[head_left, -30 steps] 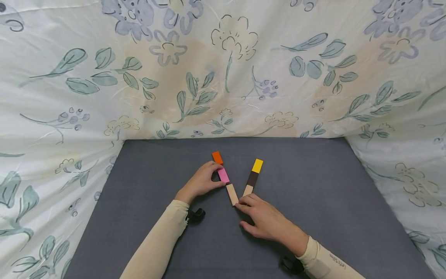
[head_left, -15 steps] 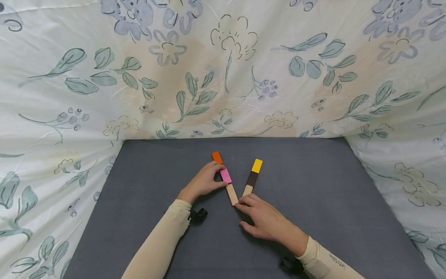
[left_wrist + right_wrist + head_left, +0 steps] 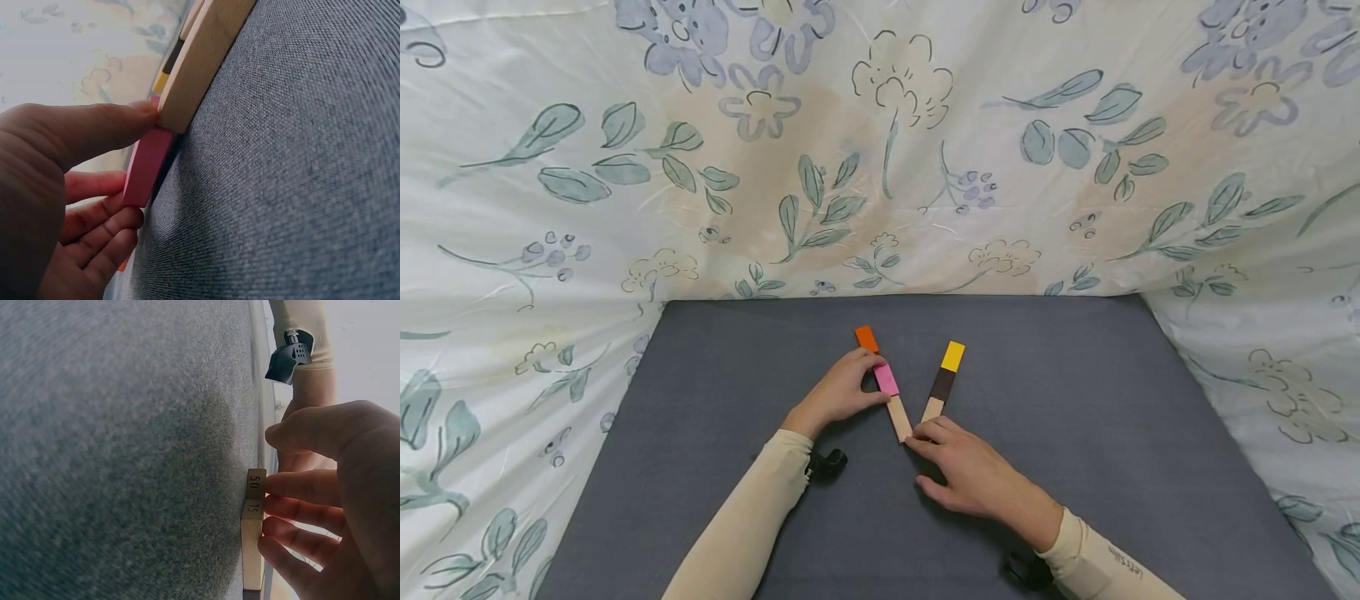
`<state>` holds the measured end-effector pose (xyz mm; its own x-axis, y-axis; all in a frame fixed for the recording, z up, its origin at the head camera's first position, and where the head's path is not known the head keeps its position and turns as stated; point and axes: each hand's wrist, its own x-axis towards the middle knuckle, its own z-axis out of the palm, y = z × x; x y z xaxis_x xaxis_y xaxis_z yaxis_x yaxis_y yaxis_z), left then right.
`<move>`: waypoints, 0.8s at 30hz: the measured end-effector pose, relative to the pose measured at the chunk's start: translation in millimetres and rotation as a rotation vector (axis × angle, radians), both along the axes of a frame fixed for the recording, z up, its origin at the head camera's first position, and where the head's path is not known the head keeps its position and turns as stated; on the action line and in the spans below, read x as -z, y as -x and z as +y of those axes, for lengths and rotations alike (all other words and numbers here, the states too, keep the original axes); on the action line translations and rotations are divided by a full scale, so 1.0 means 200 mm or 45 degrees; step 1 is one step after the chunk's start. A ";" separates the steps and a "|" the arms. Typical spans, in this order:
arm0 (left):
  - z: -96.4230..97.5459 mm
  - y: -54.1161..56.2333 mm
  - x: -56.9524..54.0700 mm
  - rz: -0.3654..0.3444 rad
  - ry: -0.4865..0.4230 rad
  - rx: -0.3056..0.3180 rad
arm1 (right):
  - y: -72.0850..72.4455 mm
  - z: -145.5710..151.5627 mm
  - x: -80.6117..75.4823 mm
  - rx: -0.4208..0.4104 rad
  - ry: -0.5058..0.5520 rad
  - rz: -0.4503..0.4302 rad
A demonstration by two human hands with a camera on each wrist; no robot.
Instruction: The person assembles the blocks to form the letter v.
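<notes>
Two rows of small blocks converge toward me on the dark grey cloth in the head view. The left row runs from an orange block point(image 3: 866, 338) through a pink block point(image 3: 887, 380) to a pale wooden block point(image 3: 899, 418). My left hand point(image 3: 837, 389) pinches the pink block's ends between thumb and fingers, the thumb at its joint with the wood. My right hand point(image 3: 966, 471) touches the near ends of both pale blocks with extended fingertips, its thumb apart. The right row holds a second pale block point(image 3: 932, 409), a dark brown block point(image 3: 943, 384) and a yellow block point(image 3: 952, 356).
Grey cloth point(image 3: 1075, 400) spreads around the blocks. A white floral sheet point(image 3: 880, 167) rises behind it and along both sides. Numbers 50 and 75 mark the pale blocks' end faces point(image 3: 253, 508) in the right wrist view. A black wrist camera point(image 3: 827, 464) sits under the left sleeve.
My left hand has slid the pink block slightly right and toward me, up to the pale block's end, then stayed still. The right hand keeps its place.
</notes>
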<state>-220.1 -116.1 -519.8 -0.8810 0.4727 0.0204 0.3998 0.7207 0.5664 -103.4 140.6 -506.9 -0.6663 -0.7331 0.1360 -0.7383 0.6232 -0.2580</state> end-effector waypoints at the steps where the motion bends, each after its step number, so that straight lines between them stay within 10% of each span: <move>1: 0.00 0.00 0.00 -0.001 -0.001 -0.001 | 0.00 0.00 0.00 0.000 0.003 0.002; 24: 0.00 0.00 0.00 0.001 0.028 0.009 | 0.01 0.00 0.00 -0.010 0.015 0.016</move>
